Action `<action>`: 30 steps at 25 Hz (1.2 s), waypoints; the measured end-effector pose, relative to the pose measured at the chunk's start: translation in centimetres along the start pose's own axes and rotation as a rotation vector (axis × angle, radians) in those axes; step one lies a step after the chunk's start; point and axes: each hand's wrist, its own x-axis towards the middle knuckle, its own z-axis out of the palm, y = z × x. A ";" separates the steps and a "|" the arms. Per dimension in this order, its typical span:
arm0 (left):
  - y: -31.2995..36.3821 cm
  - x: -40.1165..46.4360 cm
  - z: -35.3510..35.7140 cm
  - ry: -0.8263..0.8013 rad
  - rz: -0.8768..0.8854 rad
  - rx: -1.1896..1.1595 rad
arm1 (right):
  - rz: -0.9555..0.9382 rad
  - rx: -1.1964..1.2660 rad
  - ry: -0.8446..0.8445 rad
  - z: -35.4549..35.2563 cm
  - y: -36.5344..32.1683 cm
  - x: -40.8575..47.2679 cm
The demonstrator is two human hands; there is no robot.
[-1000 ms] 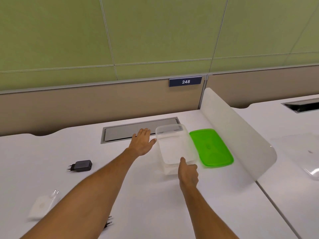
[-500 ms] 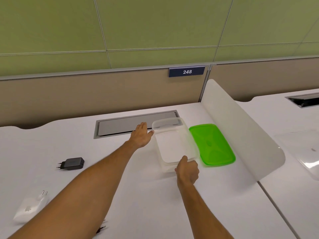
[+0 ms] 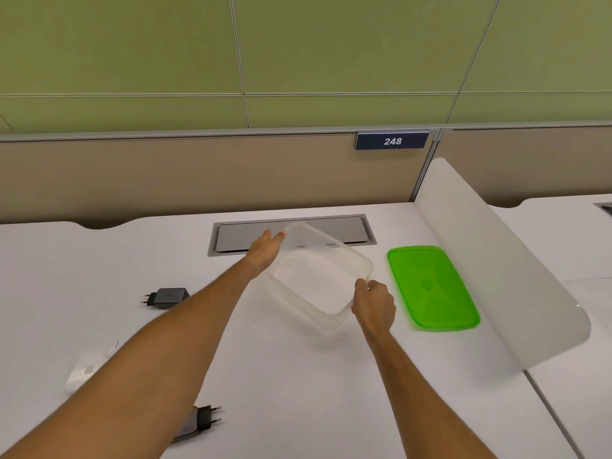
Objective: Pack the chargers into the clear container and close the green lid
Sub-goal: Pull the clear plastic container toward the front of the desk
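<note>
The clear container sits empty and turned at an angle in the middle of the white desk. My left hand presses flat against its far left corner. My right hand grips its near right corner. The green lid lies flat on the desk just right of the container. A black charger rests to the left. A white charger lies nearer at the left, partly behind my left forearm. Another black charger shows under my left arm near the front edge.
A grey cable hatch is set in the desk behind the container. A white curved divider stands right of the lid, with a neighbouring desk beyond it. A beige partition with a "248" sign closes the back.
Both hands have taken hold of the container and turned it, so it now sits diagonally and a little further from the lid. The view has shifted left.
</note>
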 end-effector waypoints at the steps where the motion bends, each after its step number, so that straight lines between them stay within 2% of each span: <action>1: -0.4 0.0 -0.6 0.020 -0.021 0.014 | -0.025 -0.011 -0.022 -0.2 -0.4 0.2; 5: -2.6 -0.5 -2.5 0.067 -0.110 -0.098 | -0.119 -0.074 -0.102 -0.5 -1.8 1.2; 10: -4.9 -2.4 -4.0 0.148 -0.134 -0.261 | -0.195 -0.132 -0.092 -0.2 -3.5 2.2; 18: -7.8 -5.7 -5.0 0.287 -0.147 -0.229 | -0.258 -0.201 -0.088 2.4 -3.5 0.1; 30: -10.8 -8.2 -5.3 0.239 -0.229 -0.320 | -0.280 -0.183 -0.187 2.5 -2.7 -2.6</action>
